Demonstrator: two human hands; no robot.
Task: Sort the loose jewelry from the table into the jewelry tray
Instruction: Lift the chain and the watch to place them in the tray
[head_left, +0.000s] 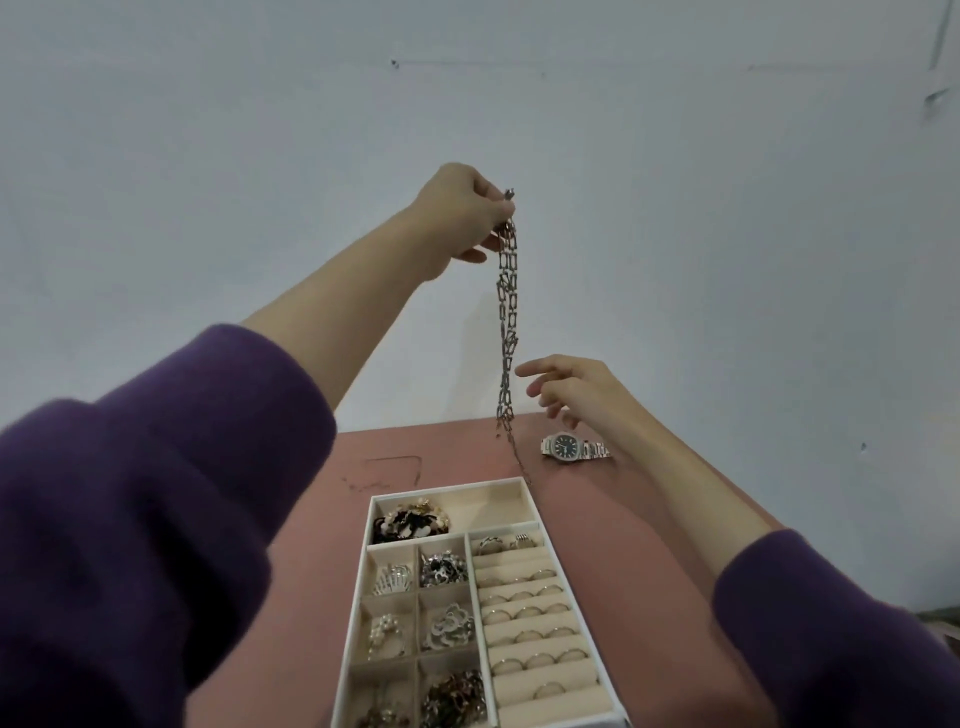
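Above the pink table (623, 545), your raised left hand (462, 218) pinches one link chain (506, 322), its tail near the far corner of one jewelry tray (483, 499); your right hand (576, 389), fingers loosely spread, hovers beside it over one watch (566, 447).

One chain necklace (506, 322), one wristwatch (571, 447), one jewelry tray (493, 506), one table (623, 545), two hands, left hand (462, 213), right hand (571, 389)
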